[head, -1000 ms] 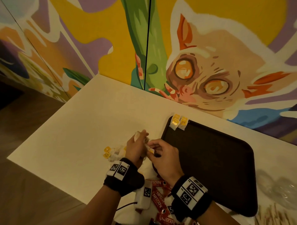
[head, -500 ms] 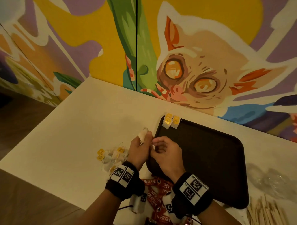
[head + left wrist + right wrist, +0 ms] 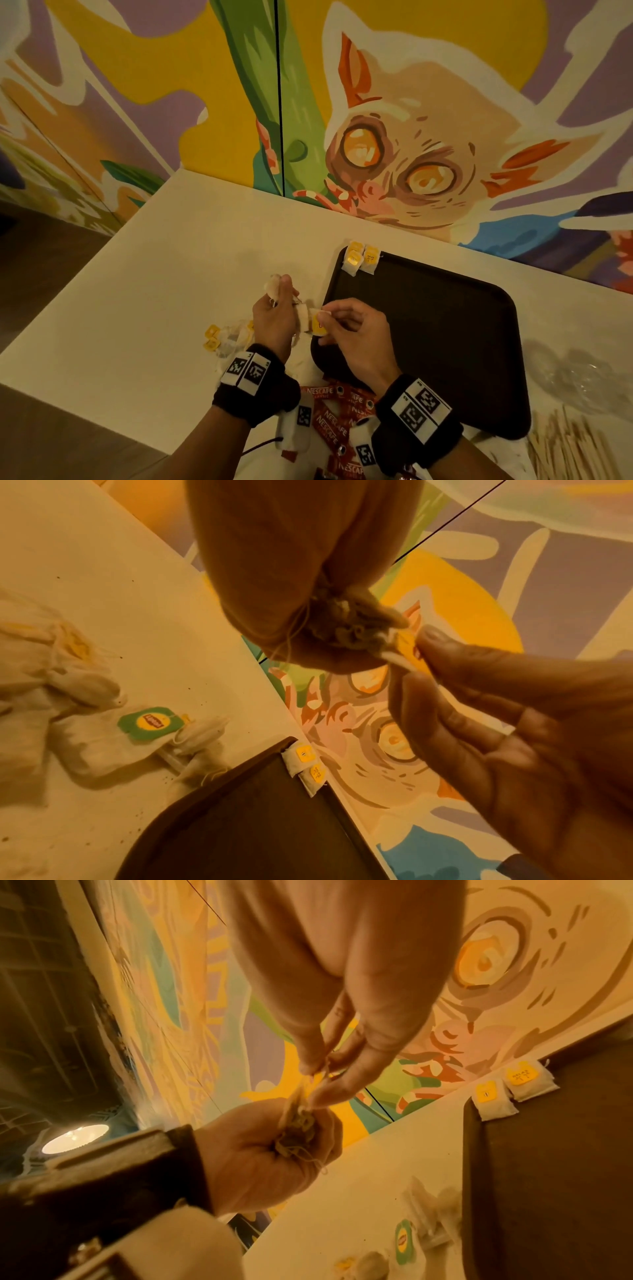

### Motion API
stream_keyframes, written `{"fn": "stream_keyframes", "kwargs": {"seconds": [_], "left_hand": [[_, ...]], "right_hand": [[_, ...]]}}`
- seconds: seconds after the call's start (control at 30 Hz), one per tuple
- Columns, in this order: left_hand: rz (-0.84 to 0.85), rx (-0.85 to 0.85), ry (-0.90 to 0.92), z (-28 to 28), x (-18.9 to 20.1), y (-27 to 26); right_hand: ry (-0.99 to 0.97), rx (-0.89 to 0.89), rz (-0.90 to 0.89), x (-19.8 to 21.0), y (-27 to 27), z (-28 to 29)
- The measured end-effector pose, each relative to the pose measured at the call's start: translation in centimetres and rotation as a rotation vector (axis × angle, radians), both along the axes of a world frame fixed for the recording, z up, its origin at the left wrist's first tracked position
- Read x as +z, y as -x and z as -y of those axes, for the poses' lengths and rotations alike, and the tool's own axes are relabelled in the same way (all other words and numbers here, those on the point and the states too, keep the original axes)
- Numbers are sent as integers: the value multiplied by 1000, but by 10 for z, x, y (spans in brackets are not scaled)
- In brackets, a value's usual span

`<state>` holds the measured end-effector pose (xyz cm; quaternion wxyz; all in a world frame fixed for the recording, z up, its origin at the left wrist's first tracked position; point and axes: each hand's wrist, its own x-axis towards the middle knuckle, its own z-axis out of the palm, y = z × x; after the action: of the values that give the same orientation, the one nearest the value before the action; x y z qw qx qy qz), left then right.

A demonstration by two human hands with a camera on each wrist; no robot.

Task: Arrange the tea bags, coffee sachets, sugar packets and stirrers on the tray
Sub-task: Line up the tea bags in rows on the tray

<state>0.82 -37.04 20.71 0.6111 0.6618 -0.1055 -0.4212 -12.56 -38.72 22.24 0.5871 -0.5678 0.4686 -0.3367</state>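
Left hand (image 3: 274,317) fisted around a bunch of tea bags (image 3: 275,286); right hand (image 3: 352,334) pinches one yellow tag (image 3: 318,325) between thumb and forefinger. Both above the surface (image 3: 154,291), just left of the tray (image 3: 479,342). Two tea bags (image 3: 361,258) on tray's far-left corner.

The stirrers (image 3: 579,448) and coffee sachets (image 3: 337,425) run off the head view's bottom edge, wristbands covering some sachets.

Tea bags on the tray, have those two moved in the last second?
No. The two tea bags still sit at the tray's far left corner, overhanging its rim.
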Motion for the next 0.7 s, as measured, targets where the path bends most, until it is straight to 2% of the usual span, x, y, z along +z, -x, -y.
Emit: {"fn": "stream_keyframes", "kwargs": {"seconds": [0.2,0.33,0.47,0.7], "left_hand": [[-150,-225,-22,0,2,-2],[-50,-322,-30,1,2,0],[2,-216,-24,6,5,-1],[-27,-83,-41,6,4,-12]], "right_hand": [[-1,-64,-49,-2,-11,3],[20,-79,-77,-7,-17,0],[21,-54,-37,-4,-16,-5],[49,-21,3,1,-9,-5]]}}
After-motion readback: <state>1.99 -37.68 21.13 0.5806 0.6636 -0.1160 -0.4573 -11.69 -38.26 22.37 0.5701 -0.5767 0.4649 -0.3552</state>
